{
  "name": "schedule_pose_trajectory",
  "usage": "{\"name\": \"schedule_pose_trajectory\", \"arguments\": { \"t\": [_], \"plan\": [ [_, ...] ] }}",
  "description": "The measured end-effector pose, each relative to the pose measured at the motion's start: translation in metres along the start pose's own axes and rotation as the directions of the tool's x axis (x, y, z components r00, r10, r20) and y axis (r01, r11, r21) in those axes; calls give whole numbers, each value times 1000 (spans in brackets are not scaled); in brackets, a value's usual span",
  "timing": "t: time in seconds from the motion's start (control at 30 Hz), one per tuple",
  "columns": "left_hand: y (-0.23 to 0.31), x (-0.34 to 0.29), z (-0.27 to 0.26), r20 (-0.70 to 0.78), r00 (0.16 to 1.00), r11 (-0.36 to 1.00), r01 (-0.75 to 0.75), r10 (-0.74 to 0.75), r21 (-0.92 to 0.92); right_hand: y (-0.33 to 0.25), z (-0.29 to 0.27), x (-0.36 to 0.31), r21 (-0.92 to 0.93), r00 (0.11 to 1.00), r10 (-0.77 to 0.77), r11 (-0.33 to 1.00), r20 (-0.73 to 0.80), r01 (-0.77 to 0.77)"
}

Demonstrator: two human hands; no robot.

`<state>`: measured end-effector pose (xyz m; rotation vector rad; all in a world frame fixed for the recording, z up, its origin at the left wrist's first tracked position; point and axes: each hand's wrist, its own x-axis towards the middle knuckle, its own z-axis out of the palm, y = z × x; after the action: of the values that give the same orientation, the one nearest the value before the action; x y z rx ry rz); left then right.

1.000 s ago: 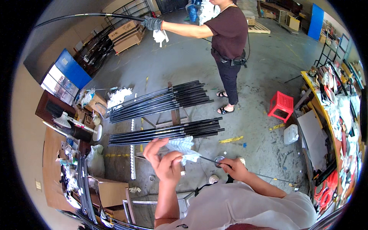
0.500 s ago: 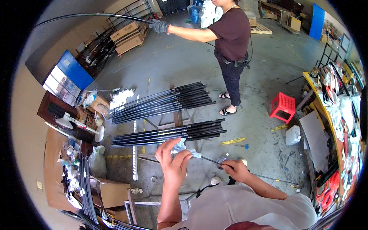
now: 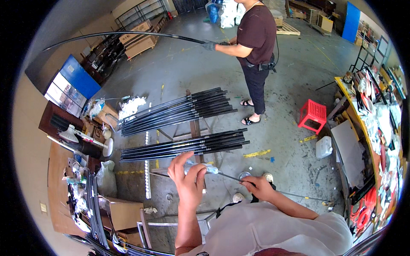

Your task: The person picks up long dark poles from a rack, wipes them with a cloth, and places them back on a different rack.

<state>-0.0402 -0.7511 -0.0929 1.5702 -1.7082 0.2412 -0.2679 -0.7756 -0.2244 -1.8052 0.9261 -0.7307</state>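
Observation:
A thin black rod slants across in front of me. My right hand is closed around it near my body. Up the rod to the left, my left hand pinches a crumpled pale blue-white cloth or wrap that lies around the rod. Its thumb and fingers press the cloth, and the rod inside is hidden. Just beyond my left hand lies a bundle of black poles on a low metal frame. A second, larger bundle of black poles rests farther off.
Across the frame stands a person in a dark shirt, gloved, holding a long bending black pole. A red stool and white jug stand at right, beside a cluttered yellow-edged bench. Cardboard boxes sit at lower left.
The other person has drawn the gloved hand and the long pole lower and toward the body. My two hands keep their holds on the cloth and rod, with a slight shift left.

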Motion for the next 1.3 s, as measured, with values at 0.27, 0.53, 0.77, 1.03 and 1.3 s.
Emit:
{"name": "schedule_pose_trajectory", "arguments": {
  "t": [0.27, 0.53, 0.77, 1.03, 1.3],
  "plan": [
    [-8, 3, -11, -46, 999, 999, -23, 22, -26, 0, -2, 3, -1, 998, -25, 1000, -51, 25],
    [-25, 9, 0, -143, 924, 821, 236, -356, -520, 2, -1, 3, 10, 998, -50, 999, -48, 50],
    [-23, 4, 4, -95, 939, 874, 265, -329, -407, 6, -5, 0, -47, 994, 11, 999, -106, -16],
    [-15, 37, 30, 45, 974, 892, 220, -221, -395, 16, -33, 11, -95, 957, 86, 989, -277, -117],
    [3, 79, 58, 181, 972, 851, 222, -152, -476, 19, -66, 16, -70, 900, 109, 986, -423, -152]
  ]
}}
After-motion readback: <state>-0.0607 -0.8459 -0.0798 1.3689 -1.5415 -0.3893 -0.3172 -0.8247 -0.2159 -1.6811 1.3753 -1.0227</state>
